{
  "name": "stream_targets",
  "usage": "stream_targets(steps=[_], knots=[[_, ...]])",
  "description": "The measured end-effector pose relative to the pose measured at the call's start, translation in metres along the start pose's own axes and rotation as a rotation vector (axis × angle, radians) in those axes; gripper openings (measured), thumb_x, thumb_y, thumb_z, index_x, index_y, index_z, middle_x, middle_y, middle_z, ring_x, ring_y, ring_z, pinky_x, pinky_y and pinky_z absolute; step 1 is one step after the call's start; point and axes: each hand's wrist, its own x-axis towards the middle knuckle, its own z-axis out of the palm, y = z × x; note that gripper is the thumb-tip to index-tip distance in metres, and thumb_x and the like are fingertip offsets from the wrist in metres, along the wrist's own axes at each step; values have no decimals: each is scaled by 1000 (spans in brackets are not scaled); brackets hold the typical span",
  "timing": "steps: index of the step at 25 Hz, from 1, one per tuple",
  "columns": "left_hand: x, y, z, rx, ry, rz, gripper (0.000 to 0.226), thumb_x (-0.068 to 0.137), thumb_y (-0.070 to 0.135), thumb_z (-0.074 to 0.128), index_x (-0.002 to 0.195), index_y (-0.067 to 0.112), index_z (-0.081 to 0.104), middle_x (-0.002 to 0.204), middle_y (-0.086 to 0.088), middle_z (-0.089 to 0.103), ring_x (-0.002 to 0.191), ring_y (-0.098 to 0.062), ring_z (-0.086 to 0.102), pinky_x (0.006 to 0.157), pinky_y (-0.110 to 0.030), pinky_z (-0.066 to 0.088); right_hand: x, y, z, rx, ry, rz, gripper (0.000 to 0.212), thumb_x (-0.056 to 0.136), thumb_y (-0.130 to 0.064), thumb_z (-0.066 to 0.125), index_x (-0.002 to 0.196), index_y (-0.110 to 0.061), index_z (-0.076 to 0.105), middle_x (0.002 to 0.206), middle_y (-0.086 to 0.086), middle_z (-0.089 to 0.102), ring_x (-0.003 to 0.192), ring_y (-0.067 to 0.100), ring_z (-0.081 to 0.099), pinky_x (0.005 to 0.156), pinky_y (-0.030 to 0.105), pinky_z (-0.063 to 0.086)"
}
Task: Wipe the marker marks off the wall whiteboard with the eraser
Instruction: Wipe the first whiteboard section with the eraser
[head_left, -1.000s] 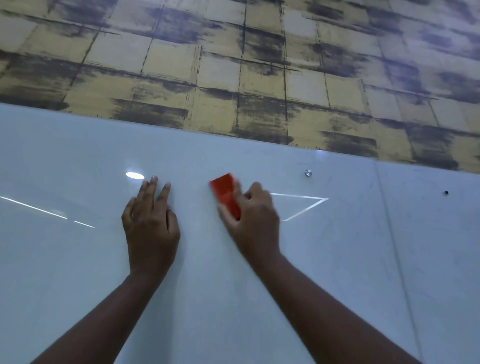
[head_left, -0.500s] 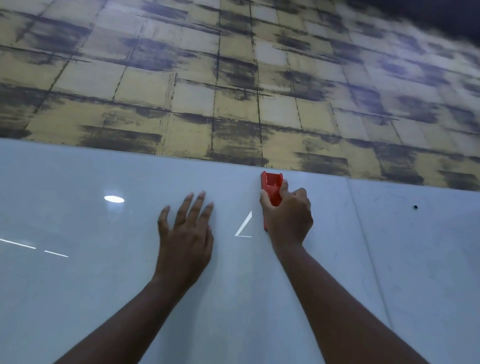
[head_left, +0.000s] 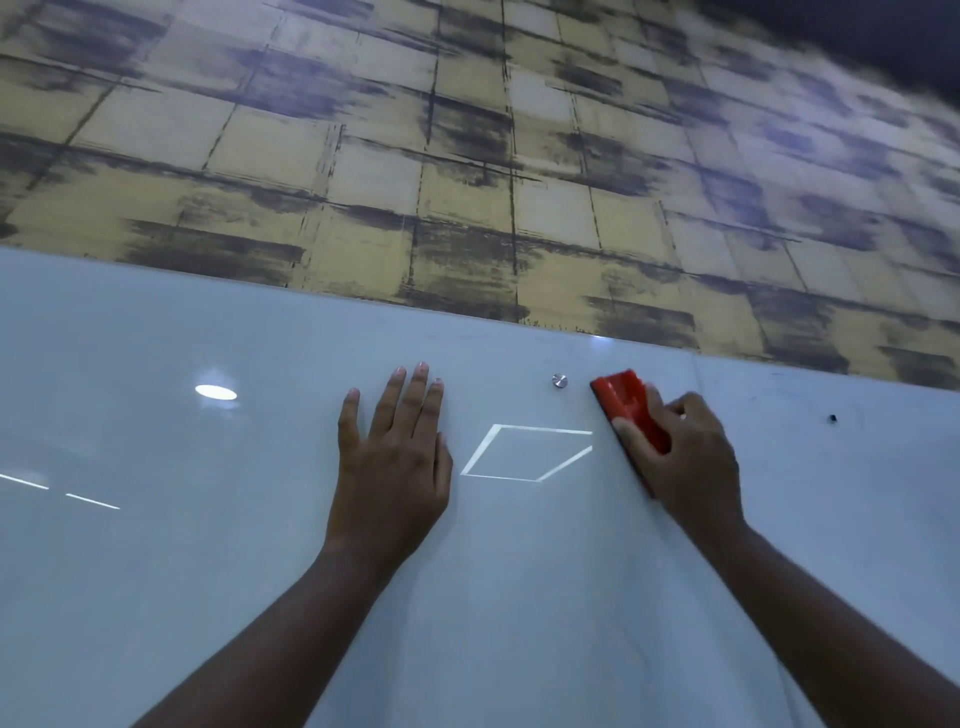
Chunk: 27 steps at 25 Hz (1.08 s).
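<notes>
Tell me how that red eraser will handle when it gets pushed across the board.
The red eraser looks like a stiff block, so it probably won't flex. The right hand wraps it alone, suggesting it's light. The whiteboard is glossy, so it likely glides easily.

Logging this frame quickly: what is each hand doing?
Left hand: open, fingers straight, flat on the whiteboard.
Right hand: grips the red eraser against the board.

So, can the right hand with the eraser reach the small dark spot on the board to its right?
Probably yes: the right hand holds the eraser on the board, and only bare board lies before the dark spot.
</notes>
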Motion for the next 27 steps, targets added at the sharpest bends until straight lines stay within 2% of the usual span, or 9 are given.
stream_targets(steps=[3,5,10,12,14,17,22,27], knots=[[0,0,1,8,-5,-7,62,103,29,35,162,10,43,171,-10,36,160,-28,30,127,-64,23,65,-21,5,30,-122,-57,50,97,-33,67,144,-20,58,123,11,57,120,35,53,98,45,47],[-1,0,1,12,-12,-7,62,104,31,33,163,10,41,172,-10,34,161,-28,28,127,-64,24,94,-51,10,65,-211,-149,51,99,-30,65,148,-22,54,134,9,53,127,32,49,106,43,41],[0,0,-1,29,-40,-4,65,105,35,25,166,12,35,173,-9,30,162,-25,25,128,-61,21,94,-181,36,149,-312,-466,57,98,-30,66,152,-26,47,140,4,50,131,29,44,114,45,36],[0,-3,-3,3,-35,-13,64,106,38,28,163,13,40,170,-8,38,160,-22,30,130,-57,19,79,-230,45,126,-334,-604,58,98,-33,65,153,-28,46,138,4,51,127,28,46,111,43,37],[1,-7,-5,-26,-18,-19,61,105,40,34,159,13,48,165,-6,47,157,-20,37,132,-53,19,68,-247,48,94,-314,-674,59,99,-36,64,154,-31,44,134,3,53,123,25,49,107,42,40],[1,-8,-5,-51,-17,-18,65,105,41,30,163,15,41,170,-5,39,160,-19,32,130,-55,22,75,-214,41,102,-288,-596,59,98,-36,65,154,-30,45,136,2,53,125,24,49,108,42,41],[0,-8,-4,-28,3,-1,64,104,38,31,162,16,43,171,-5,36,160,-21,31,129,-55,24,103,-84,13,69,-291,-277,61,98,-34,67,154,-29,44,135,9,50,124,33,49,104,51,46],[-3,-3,-2,-1,15,2,62,105,34,31,161,11,44,170,-8,37,159,-25,33,128,-58,25,91,13,-10,100,-212,-29,59,91,-42,74,147,-31,55,131,6,57,123,32,53,96,46,47]])
